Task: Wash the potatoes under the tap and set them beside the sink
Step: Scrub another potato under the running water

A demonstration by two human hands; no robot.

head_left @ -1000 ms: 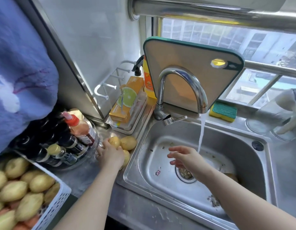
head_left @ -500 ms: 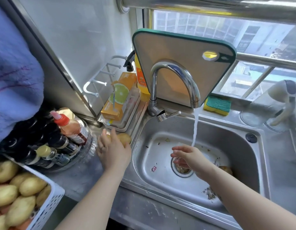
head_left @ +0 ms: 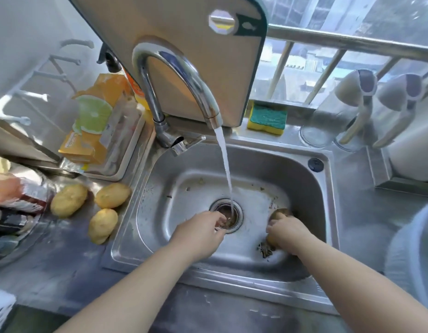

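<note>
Head view: pick-up step, with the right hand [head_left: 288, 233] curled round a potato [head_left: 279, 212] on the right of the sink [head_left: 304, 183] floor, the left hand [head_left: 203, 233] loosely curled and empty beside the drain [head_left: 234, 210], and three washed potatoes [head_left: 113, 195] lying left of the sink; the next move likely calls for lifting the potato into the stream [head_left: 226, 169].

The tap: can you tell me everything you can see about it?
The tap is shiny silver metal, curved like an upside-down hook. It stands at the back left edge of the sink, with a small lever at its base. It is on: a thin stream of water slants down to the drain, beside the left hand. A cutting board stands behind it.
</note>
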